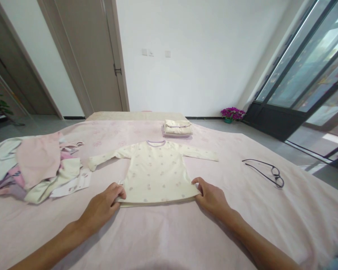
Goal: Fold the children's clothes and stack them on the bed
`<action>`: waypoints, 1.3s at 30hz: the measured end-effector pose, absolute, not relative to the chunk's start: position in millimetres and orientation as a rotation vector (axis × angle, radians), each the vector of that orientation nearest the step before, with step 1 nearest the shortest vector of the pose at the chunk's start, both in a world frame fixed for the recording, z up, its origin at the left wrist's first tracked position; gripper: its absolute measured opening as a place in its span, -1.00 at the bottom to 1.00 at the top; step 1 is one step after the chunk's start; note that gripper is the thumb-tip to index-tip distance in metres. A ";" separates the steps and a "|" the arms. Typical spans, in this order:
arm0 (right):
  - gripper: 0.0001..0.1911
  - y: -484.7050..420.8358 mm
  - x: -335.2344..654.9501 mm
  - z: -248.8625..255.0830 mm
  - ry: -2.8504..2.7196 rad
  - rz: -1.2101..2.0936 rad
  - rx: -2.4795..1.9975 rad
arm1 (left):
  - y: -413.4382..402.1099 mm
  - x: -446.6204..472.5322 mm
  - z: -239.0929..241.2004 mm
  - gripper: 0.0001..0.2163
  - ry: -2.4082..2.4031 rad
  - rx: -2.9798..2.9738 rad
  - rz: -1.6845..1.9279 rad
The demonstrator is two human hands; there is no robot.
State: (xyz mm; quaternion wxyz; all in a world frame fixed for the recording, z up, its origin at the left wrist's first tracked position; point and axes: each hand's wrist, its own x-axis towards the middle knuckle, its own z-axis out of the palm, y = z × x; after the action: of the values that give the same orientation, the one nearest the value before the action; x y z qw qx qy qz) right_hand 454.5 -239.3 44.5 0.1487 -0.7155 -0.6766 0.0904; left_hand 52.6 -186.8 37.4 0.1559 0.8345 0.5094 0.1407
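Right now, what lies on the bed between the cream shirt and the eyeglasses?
Nothing: in the head view only bare pink bedsheet lies between the cream shirt and the eyeglasses.

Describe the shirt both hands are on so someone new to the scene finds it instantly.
On the pink bedsheet, look at the centre, between the heap of loose clothes and the black-framed glasses. The cream long-sleeved baby shirt with a lilac collar lies flat there, sleeves spread, with the left hand and right hand pinching its bottom hem corners. Unlike the small folded stack behind it, it is unfolded.
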 end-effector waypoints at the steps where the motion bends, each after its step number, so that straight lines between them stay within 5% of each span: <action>1: -0.56 -240.6 454.0 44.8 -1.988 0.192 -1.999 | -188.9 53.0 37.7 -0.76 1.438 2.478 0.407; 5: -0.53 -240.8 452.3 46.4 -2.275 -0.066 -1.643 | -189.3 52.6 37.0 -0.69 1.289 2.819 0.562; 9: -0.73 -235.5 448.8 48.9 -2.554 -0.061 -1.452 | -183.5 50.7 32.2 -0.62 0.958 3.005 0.699; 21: -0.70 -184.3 445.2 108.4 -2.420 0.735 -1.529 | -182.3 65.0 41.8 -0.66 0.850 2.962 0.645; 34: -0.57 -2.5 360.2 60.0 -2.299 0.150 -1.715 | -172.7 70.2 43.4 -0.76 0.696 2.604 0.566; 39: -0.47 6.8 335.4 24.8 -2.303 0.079 -1.758 | -117.8 23.7 45.0 -0.72 1.336 2.267 0.795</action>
State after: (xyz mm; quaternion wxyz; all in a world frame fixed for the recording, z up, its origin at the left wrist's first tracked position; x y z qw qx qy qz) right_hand 335.4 6.8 24.8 0.1215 -0.6021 -0.7887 0.0270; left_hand 23.7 -117.8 45.0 0.1954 0.8088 0.4767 0.2835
